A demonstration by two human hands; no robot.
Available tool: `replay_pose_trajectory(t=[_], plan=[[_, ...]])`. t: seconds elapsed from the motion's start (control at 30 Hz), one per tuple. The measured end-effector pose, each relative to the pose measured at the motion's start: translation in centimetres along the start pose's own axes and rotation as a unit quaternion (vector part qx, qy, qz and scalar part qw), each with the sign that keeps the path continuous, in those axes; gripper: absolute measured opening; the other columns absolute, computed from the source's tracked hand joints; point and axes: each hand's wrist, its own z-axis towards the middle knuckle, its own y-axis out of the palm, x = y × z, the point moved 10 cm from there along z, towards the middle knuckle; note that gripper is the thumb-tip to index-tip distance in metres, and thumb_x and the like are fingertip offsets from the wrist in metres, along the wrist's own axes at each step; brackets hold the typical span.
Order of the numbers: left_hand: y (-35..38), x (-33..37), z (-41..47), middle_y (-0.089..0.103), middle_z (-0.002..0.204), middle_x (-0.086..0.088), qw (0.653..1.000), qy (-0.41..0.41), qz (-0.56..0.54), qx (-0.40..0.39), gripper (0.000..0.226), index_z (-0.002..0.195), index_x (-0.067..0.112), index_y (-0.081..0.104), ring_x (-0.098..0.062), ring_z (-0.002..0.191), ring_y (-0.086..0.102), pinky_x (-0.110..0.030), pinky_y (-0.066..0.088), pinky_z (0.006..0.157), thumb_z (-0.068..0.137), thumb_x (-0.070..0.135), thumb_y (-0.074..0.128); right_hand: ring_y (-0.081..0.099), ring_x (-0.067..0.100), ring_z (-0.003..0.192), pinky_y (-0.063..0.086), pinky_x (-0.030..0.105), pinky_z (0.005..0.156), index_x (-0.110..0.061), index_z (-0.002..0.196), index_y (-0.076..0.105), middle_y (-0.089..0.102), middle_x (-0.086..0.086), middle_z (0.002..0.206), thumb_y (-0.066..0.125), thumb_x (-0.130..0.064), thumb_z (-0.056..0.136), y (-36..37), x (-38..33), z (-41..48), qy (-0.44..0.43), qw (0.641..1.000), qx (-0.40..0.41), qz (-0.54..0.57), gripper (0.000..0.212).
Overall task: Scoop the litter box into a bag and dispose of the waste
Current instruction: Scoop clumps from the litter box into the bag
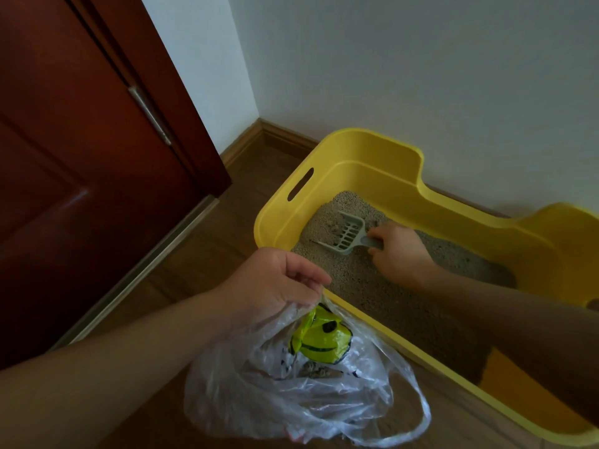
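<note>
**Scooping clumps, bag held ready beside box**

Nearest: clear plastic bag (291, 393) on the wood floor (201, 260), just outside the near rim of the yellow litter box (278, 218). The bag holds a crumpled yellow-green wrapper (324, 341) and a few grey clumps (319, 372) under it. Its mouth is only partly open and a loose handle loop trails to the right.

The left hand (278, 283) pinches the bag's top edge with curled fingers, lifting it up against the box rim.

Further in: grey litter (372, 293) covers the box floor. The right hand (400, 254) grips the handle of the grey slotted scoop (346, 233), whose blade is tipped down into the litter toward the far-left corner. A dark clump (332, 224) sits just ahead of the blade.

Doing it well, as a judgement:
- Slide the blade under the clump rather than into it, so the clump doesn't break up.
- Lift level and shake lightly over the box so clean grains fall through the slots.
- Have the left hand pull the bag mouth wider before the transfer, since the opening looks narrow and the wrapper partly blocks it.
- Carry the scoop low over the rim and tip it inside the bag, not above it, or grains land on the floor.

Farthest: white wall (421, 76), baseboard (282, 134), and dark red door (81, 189) to the left.
</note>
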Motion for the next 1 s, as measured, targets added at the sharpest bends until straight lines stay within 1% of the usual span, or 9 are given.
replay_pose_trajectory(t=[0.07,0.17,0.27,0.4,0.53,0.63,0.83,0.93,1.0], plan=[[0.0,0.2,-0.1,0.068,0.071,-0.010,1.000,0.002,0.014,0.001,0.027,0.088,0.002,0.073,-0.016,0.063,0.061,-0.022,0.055,0.066,0.076,-0.022,0.064,0.053,0.024,0.093,0.045,0.034,0.078,-0.012,0.113,0.067,0.059,0.009,0.107,0.059,-0.012,0.090,-0.7,-0.2,-0.6,-0.014,1.000,0.010,0.008,0.025],[0.1,0.5,-0.3,0.068,0.074,-0.011,0.999,0.001,0.037,0.001,0.026,0.090,0.003,0.073,-0.017,0.066,0.062,-0.021,0.054,0.068,0.077,-0.019,0.066,0.056,0.021,0.088,0.053,0.041,0.077,-0.012,0.112,0.068,0.060,0.006,0.105,0.059,-0.012,0.090,-2.2,-0.1,-1.8,-0.018,0.999,0.026,0.029,0.024],[0.2,0.6,-0.6,0.068,0.075,-0.012,0.999,-0.002,0.039,0.002,0.026,0.090,0.003,0.072,-0.018,0.068,0.061,-0.021,0.053,0.068,0.077,-0.019,0.065,0.056,0.021,0.089,0.052,0.043,0.080,-0.012,0.112,0.069,0.061,0.005,0.103,0.060,-0.012,0.089,-3.5,0.1,-3.1,-0.022,0.999,0.033,0.015,0.024],[0.1,0.9,-1.1,0.067,0.078,-0.014,0.998,0.004,0.057,0.015,0.025,0.094,0.000,0.071,-0.020,0.071,0.060,-0.022,0.053,0.068,0.078,-0.019,0.064,0.056,0.020,0.094,0.051,0.038,0.084,-0.015,0.119,0.067,0.061,0.005,0.108,0.061,-0.013,0.090,-5.4,0.6,-4.9,-0.019,0.999,0.041,0.018,0.029],[-0.1,0.9,-1.5,0.069,0.077,-0.011,0.996,0.006,0.089,0.027,0.026,0.094,0.002,0.072,-0.018,0.071,0.063,-0.022,0.055,0.068,0.078,-0.017,0.066,0.055,0.019,0.095,0.051,0.038,0.084,-0.016,0.120,0.066,0.061,0.004,0.107,0.061,-0.014,0.091,-6.5,0.8,-6.5,-0.024,0.999,0.045,0.020,0.029],[-0.5,0.8,-1.8,0.070,0.076,-0.009,0.995,0.006,0.097,0.037,0.026,0.095,0.002,0.072,-0.016,0.070,0.064,-0.021,0.055,0.068,0.078,-0.017,0.066,0.055,0.017,0.094,0.049,0.033,0.083,-0.017,0.120,0.066,0.061,0.003,0.109,0.061,-0.015,0.092,-7.0,1.0,-7.4,-0.023,0.999,0.041,0.018,0.029],[-1.2,0.5,-2.5,0.070,0.074,-0.008,0.992,0.007,0.115,0.043,0.026,0.095,0.001,0.072,-0.014,0.066,0.064,-0.018,0.053,0.064,0.078,-0.018,0.065,0.057,0.017,0.093,0.052,0.037,0.085,-0.018,0.119,0.067,0.060,0.000,0.107,0.062,-0.015,0.091,-7.9,0.8,-8.7,-0.029,0.999,0.038,0.014,0.029],[-1.5,0.3,-2.7,0.071,0.074,-0.005,0.990,0.010,0.131,0.047,0.027,0.094,0.004,0.073,-0.013,0.067,0.064,-0.019,0.052,0.065,0.079,-0.016,0.065,0.057,0.016,0.094,0.053,0.037,0.086,-0.019,0.117,0.067,0.062,0.000,0.109,0.062,-0.014,0.090,-8.3,0.5,-9.1,-0.032,0.999,0.037,0.013,0.028],[-1.6,0.3,-2.8,0.071,0.075,-0.005,0.989,0.010,0.138,0.052,0.027,0.094,0.006,0.074,-0.012,0.069,0.065,-0.019,0.052,0.066,0.079,-0.015,0.066,0.057,0.015,0.092,0.053,0.036,0.084,-0.020,0.115,0.067,0.062,-0.001,0.108,0.063,-0.014,0.090,-8.6,0.3,-9.5,-0.040,0.998,0.039,0.014,0.026]])
